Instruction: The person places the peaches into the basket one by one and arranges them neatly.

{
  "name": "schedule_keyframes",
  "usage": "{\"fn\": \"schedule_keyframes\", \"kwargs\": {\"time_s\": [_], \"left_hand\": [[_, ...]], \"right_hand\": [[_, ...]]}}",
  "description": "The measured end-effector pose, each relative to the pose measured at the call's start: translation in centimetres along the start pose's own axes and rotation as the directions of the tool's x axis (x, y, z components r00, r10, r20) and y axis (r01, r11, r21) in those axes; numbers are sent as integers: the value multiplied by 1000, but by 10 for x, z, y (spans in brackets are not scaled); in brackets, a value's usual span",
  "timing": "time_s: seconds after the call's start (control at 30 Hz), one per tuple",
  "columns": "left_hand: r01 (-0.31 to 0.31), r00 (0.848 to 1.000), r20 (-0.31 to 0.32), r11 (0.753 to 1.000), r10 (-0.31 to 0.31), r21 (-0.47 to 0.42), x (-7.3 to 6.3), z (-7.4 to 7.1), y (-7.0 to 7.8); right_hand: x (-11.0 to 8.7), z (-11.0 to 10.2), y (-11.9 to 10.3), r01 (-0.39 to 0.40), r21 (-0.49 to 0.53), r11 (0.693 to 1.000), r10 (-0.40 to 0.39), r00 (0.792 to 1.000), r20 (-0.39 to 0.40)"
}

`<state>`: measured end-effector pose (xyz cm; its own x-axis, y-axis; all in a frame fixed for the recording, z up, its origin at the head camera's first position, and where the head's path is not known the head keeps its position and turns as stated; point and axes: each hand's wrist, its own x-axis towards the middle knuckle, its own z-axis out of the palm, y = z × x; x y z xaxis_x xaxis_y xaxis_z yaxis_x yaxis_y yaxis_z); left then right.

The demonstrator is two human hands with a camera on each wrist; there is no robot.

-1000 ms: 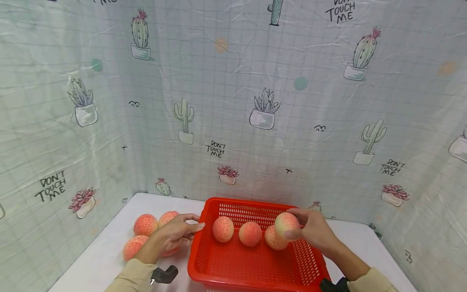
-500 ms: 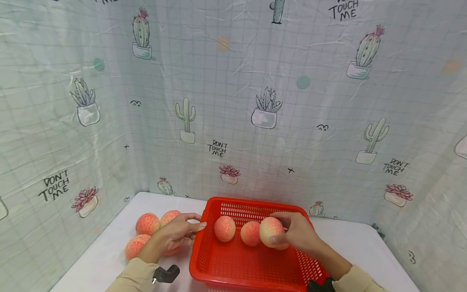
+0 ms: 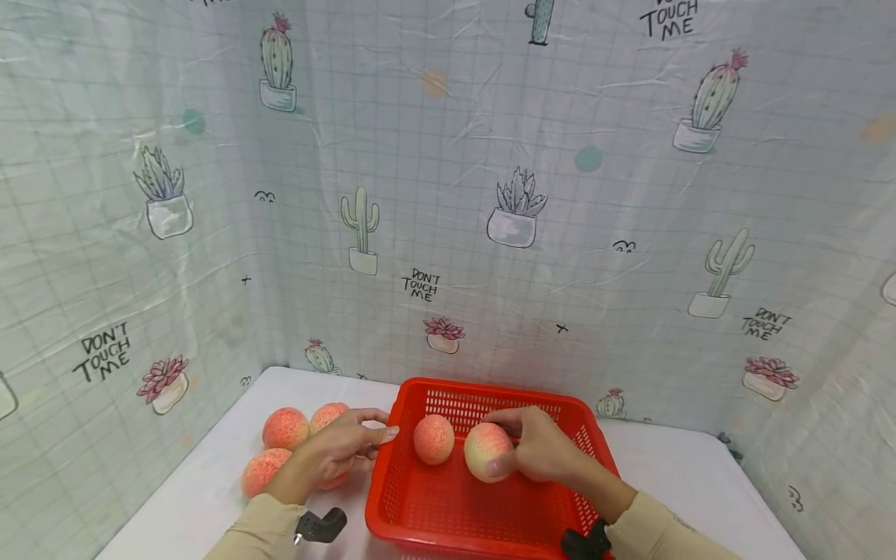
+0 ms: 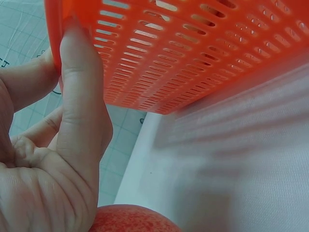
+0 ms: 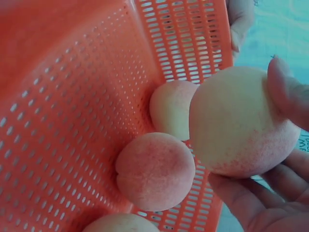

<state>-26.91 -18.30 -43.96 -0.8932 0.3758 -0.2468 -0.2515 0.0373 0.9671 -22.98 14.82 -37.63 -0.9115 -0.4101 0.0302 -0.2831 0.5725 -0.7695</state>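
Note:
My right hand (image 3: pixel 542 447) holds a pale yellow-and-pink peach (image 3: pixel 487 453) over the red plastic basket (image 3: pixel 448 517), thumb on one side and fingers on the other. In the right wrist view this held peach (image 5: pixel 241 123) is above the peaches in the basket, among them a pinkish one (image 5: pixel 155 171) and a paler one (image 5: pixel 171 108). From the head, one basket peach (image 3: pixel 434 439) shows by the left wall; the others are hidden behind the held peach and hand. My left hand (image 3: pixel 343 443) pinches the basket's left rim, its thumb (image 4: pixel 79 96) against the slotted side wall.
Several peaches lie on the white table left of the basket, including one at the back (image 3: pixel 285 428) and one nearer (image 3: pixel 264 471), partly covered by my left arm. A cactus-printed sheet (image 3: pixel 448 194) hangs behind and at both sides of the table (image 3: pixel 679 482).
My right hand has carried the held peach leftward over the basket, from its right side to near the middle. My left hand keeps its grip on the rim.

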Motion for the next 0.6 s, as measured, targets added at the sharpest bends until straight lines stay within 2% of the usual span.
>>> {"fn": "schedule_keyframes", "kwargs": {"time_s": [0.17,0.4,0.5,0.6], "left_hand": [[-2,1000,1,1000,2,1,1,1,0],[5,1000,-19,1000,-5,13,1,1,1],[10,1000,-11,1000,-10,10,1,1,1],[16,1000,-13,1000,-16,9,1,1,2]], "right_hand": [[12,6,-1,56,34,998,-58,996,71],[26,16,6,-13,158,987,-9,991,135],[30,20,10,-21,147,989,-3,988,156],[34,24,13,18,102,995,-35,986,165]]}}
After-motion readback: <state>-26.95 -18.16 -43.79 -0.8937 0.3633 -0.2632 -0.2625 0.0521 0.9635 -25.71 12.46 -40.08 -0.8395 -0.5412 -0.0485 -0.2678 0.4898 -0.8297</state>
